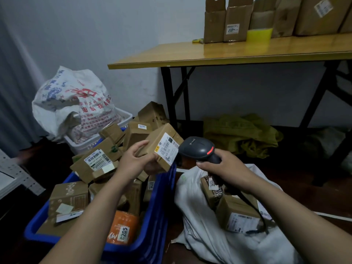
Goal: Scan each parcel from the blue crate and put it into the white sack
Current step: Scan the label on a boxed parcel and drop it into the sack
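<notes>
Holding a small cardboard parcel (pixel 159 139) above the far end of the blue crate (pixel 159 206), the left hand (pixel 136 160) has its thumb and fingers curled round the box's near end. The parcel is tilted, and its white shipping label (pixel 167 149) is turned to the right. The dark grey barcode scanner (pixel 196 147) sits just beside that label, its head pointing at it and a red mark glowing on its top. The right hand (pixel 226 168) is wrapped tightly round the scanner's handle, over the white sack (pixel 200 235).

The crate stands on the floor, heaped with brown cardboard parcels; an orange packet (pixel 123 225) marked 0205 lies at its near end. The sack lies crumpled on the floor just right of the crate, its mouth open, with two labelled brown boxes (pixel 236 214) resting inside. The scanner's black cable runs down across them.

Behind the crate, a printed woven bag (pixel 76 100) sits in a white basket (pixel 126 115). A yellow-topped worktop (pixel 228 52) stands by the wall, carrying a row of cardboard boxes (pixel 236 20) and a roll of yellow tape (pixel 260 35). An olive-green bag (pixel 242 134) lies on the floor beneath it.
</notes>
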